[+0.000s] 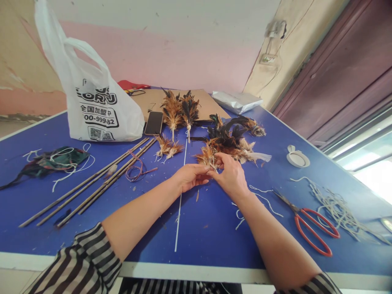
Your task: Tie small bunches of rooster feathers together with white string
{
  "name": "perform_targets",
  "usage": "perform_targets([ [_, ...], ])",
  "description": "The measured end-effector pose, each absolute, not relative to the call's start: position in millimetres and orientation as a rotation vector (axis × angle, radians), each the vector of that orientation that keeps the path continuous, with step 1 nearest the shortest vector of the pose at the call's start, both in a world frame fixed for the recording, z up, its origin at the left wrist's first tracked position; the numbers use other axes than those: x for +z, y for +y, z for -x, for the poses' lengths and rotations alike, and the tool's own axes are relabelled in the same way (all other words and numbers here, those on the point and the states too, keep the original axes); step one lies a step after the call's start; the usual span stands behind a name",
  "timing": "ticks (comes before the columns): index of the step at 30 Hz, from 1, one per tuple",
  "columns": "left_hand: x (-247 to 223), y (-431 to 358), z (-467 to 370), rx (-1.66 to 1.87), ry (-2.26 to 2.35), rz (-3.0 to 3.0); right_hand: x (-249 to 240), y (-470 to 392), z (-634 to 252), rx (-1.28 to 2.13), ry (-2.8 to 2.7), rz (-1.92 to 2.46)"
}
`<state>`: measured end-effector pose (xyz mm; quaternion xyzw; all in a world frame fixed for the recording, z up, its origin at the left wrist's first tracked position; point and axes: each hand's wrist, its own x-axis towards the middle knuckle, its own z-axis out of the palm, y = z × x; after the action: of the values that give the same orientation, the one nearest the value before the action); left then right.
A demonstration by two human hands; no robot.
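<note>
Over the middle of the blue table, my left hand [193, 176] and my right hand [231, 173] meet at the base of a small bunch of brown feathers [207, 153]. Fingers of both hands are closed on its pale lower end, and the tips fan away from me. Just behind lies a loose heap of black and brown feathers [228, 136]. Two larger feather bundles [173, 112], bound at their stems, rest farther back. Two small feather tufts [168, 148] lie to the left of my hands.
Red-handled scissors [315, 228] and tangled string [339, 208] lie right, near a white tape roll [297, 157]. Thin sticks [92, 185], a purple cord [136, 169], a phone [154, 123] and a white plastic bag [98, 102] are left. Cardboard [205, 102] lies at the back.
</note>
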<state>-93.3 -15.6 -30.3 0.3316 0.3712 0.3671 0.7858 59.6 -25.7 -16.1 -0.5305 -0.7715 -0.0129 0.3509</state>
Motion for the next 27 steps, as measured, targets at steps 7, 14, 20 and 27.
perform_targets([
  [7, -26.4, -6.9, 99.6, 1.009, 0.852, -0.676, -14.4, -16.2, -76.6, 0.169, -1.915, 1.367],
  [14, -34.6, -1.0, 99.6, 1.088, 0.835, -0.541, -27.6, -8.1, -77.8, 0.155, -1.980, 1.530],
  [20, -39.1, -2.2, 94.6, 1.056, 0.802, -0.487, -37.9, -0.9, -69.2, 0.146, -1.997, 1.656],
  [27, -43.0, -0.6, 94.4, 1.063, 0.817, -0.459, -36.3, 3.6, -79.1, 0.534, -1.717, 1.638],
])
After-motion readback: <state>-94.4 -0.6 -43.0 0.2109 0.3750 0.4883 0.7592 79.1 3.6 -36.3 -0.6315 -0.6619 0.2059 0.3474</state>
